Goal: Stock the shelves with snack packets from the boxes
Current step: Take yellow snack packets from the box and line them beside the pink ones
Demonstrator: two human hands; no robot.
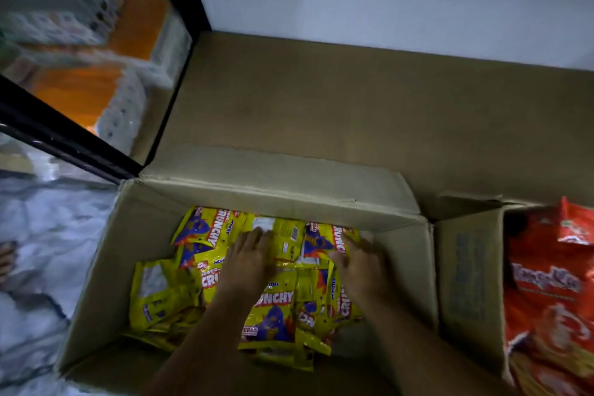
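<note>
An open cardboard box (106,270) sits below me, filled with several yellow snack packets (273,321) lying in a loose heap. Both my hands are down inside it. My left hand (249,262) lies flat on the packets near the middle, fingers spread and pointing to the far wall. My right hand (361,267) presses on packets near the box's right side, fingers curled over a yellow packet's edge. Whether either hand has hold of a packet is unclear. Behind the box, a shelf board lined with cardboard (353,112) stretches to a pale wall.
A second open box (466,283) at the right holds red-orange snack packets (546,292). Black shelf frame bars (64,138) run at the left, with orange and white packaged goods (96,80) behind them. A marbled floor (41,235) shows at the lower left.
</note>
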